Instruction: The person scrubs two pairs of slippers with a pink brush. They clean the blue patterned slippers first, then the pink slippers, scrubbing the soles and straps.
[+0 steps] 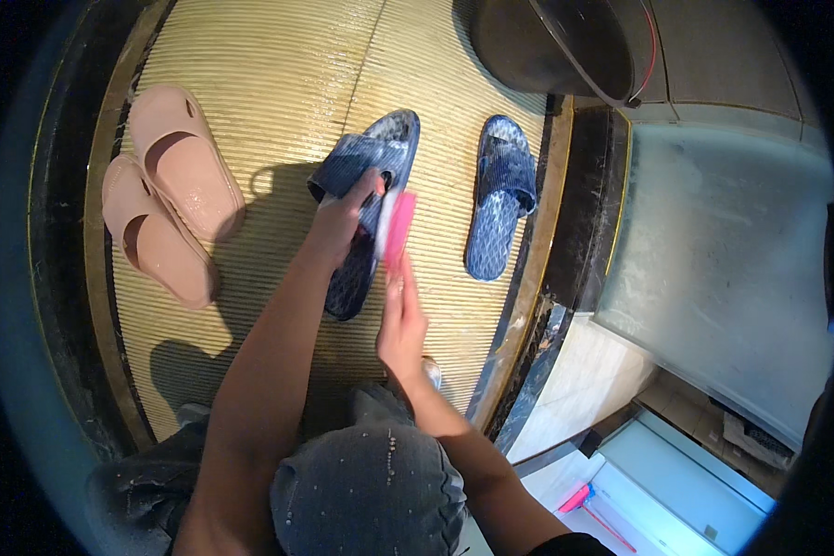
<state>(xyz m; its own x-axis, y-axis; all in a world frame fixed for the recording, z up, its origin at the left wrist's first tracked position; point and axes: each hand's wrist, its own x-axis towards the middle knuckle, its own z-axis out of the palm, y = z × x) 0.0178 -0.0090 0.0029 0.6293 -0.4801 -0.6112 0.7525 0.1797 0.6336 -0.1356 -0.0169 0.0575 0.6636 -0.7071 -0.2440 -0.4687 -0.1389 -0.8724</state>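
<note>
A dark blue slide slipper (371,153) with a ribbed strap is tilted above the ribbed floor in the middle. My left hand (347,215) grips it at the strap, fingers wrapped round its side. In my right hand (401,320) is a pink scrubbing brush (399,227), its white bristles against the slipper's right edge. The brush is slightly smeared by motion. To the right lies the matching blue slipper (500,199), sole down, with whitish patches on it. A pair of pinkish-beige slippers (181,162) rests at the left.
A dark bucket (556,46) with a wire handle stands at the far right. The ribbed yellowish floor (278,83) looks wet and has raised dark borders on both sides. A frosted glass panel (704,259) is at right; a pink-headed broom (579,498) lies lower right.
</note>
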